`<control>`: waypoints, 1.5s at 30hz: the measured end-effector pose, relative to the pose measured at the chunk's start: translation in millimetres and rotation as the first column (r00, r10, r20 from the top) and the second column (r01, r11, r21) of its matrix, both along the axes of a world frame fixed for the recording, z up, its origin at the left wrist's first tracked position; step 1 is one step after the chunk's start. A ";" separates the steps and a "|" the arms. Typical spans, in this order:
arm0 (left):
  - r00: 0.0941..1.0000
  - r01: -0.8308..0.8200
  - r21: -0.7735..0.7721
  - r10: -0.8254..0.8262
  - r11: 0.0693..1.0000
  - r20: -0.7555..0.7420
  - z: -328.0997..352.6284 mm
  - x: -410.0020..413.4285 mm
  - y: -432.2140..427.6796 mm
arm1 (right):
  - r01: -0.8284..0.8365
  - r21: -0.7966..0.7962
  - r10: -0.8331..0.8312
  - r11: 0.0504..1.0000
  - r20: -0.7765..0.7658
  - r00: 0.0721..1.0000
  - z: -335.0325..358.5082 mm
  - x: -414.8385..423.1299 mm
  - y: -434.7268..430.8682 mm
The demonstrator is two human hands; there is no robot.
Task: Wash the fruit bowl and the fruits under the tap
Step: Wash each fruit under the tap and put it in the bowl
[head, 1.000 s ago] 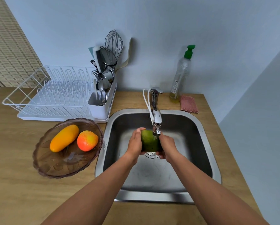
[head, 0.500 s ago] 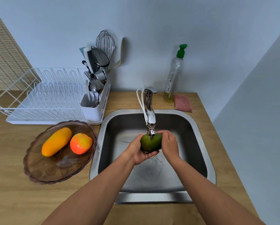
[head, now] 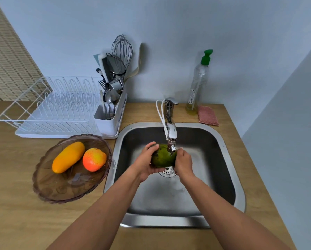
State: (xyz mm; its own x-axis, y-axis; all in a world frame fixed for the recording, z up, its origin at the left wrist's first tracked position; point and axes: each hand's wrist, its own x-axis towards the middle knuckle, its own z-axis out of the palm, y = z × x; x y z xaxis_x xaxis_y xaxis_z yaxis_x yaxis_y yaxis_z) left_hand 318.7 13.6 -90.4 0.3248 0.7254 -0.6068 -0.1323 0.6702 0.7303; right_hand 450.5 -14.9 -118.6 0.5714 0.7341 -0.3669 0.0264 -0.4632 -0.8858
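A dark green fruit (head: 162,157) sits right under the spout of the chrome tap (head: 171,131), over the steel sink (head: 228,159). My left hand (head: 144,163) cups it from the left and below. My right hand (head: 184,162) presses on its right side. Both hands grip it together. On the counter left of the sink stands a brown see-through fruit bowl (head: 61,188). In it lie a long orange fruit (head: 68,156) and a round red-orange fruit (head: 94,159).
A white dish rack (head: 48,112) with a cutlery holder full of utensils (head: 111,98) stands behind the bowl. A soap bottle with a green pump (head: 198,82) and a pink cloth (head: 208,115) sit behind the sink. Walls close the back and the right.
My hands have turned the green fruit under the spout: the left hand now wraps further over its top, the right sits lower on its side. The view has shifted slightly.
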 end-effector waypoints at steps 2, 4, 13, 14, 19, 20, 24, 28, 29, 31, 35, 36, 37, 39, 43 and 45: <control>0.996 0.062 -0.078 -0.066 0.995 -0.055 3.8 -6.8 0.4 | -0.077 0.060 0.065 0.995 0.182 0.981 2.6 -5.4 -0.4; 0.988 0.108 -0.134 -0.121 0.985 -0.094 2.8 -12.0 0.1 | -0.123 0.061 0.104 0.991 0.245 0.964 7.4 -7.8 0.3; 0.991 0.080 0.041 -0.084 0.996 0.100 -7.9 -10.5 -10.6 | -0.129 -0.136 0.102 0.982 -0.191 0.976 5.8 13.0 2.1; 0.988 0.092 0.046 -0.097 0.995 0.119 -9.7 -9.1 -11.6 | -0.128 -0.164 0.089 0.978 -0.229 0.969 7.4 17.6 -0.1; 0.987 0.003 -0.079 0.010 0.997 0.159 -15.7 9.4 -17.8 | -0.105 -0.012 0.105 0.994 0.001 0.994 6.3 21.8 -5.9; 0.984 -0.009 -0.140 0.034 0.990 0.174 -14.5 13.1 -18.2 | -0.113 0.045 0.108 0.993 0.096 0.989 7.3 20.3 -7.8; 0.966 0.147 -0.381 -0.051 0.913 0.252 -11.7 18.3 -14.7 | -0.245 0.154 0.144 0.957 0.477 0.867 8.8 22.3 -21.2; 0.978 0.176 -0.294 -0.134 0.939 0.160 -8.7 24.3 -13.9 | -0.233 0.239 0.091 0.943 0.488 0.868 3.0 29.8 -32.5; 0.984 0.154 -0.231 -0.128 0.961 0.123 -7.5 25.2 -14.3 | -0.210 0.227 0.093 0.951 0.438 0.894 2.2 31.4 -33.2; 0.989 0.141 -0.110 -0.135 0.984 0.067 -5.6 22.6 -16.0 | -0.176 0.135 0.122 0.975 0.338 0.933 1.7 33.5 -31.6; 0.975 0.208 0.003 -0.207 0.978 0.082 -4.1 8.4 -15.3 | -0.198 -0.158 0.205 0.967 0.032 0.978 7.8 33.6 -24.4; 0.974 0.205 0.017 -0.206 0.979 0.090 -5.4 4.2 -14.2 | -0.219 -0.201 0.209 0.955 -0.069 0.975 11.2 33.6 -22.7; 0.975 0.195 0.018 -0.195 0.981 0.109 -6.4 -0.2 -13.9 | -0.224 -0.224 0.190 0.948 -0.165 0.968 13.5 33.7 -21.5; 0.972 0.169 -0.011 -0.165 0.985 0.165 -9.5 -7.1 -13.2 | -0.169 -0.230 0.101 0.958 -0.281 0.954 15.4 33.1 -20.2; 0.982 0.076 -0.116 -0.054 0.990 0.179 -7.9 -13.0 -9.9 | -0.080 -0.087 0.063 0.993 -0.179 0.982 9.4 13.4 -13.9; 0.984 0.047 -0.210 -0.009 0.977 0.178 -3.5 -13.4 -7.9 | -0.106 0.015 0.107 0.994 -0.083 0.991 6.9 1.4 -11.0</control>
State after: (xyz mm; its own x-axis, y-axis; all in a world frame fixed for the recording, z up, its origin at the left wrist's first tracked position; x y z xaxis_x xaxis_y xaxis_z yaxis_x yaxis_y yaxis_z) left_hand 305.3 5.7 -93.9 0.4580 0.5749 -0.6780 -0.2241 0.8127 0.5378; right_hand 451.9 -25.9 -111.6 0.4571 0.7932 -0.4025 0.0006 -0.4528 -0.8916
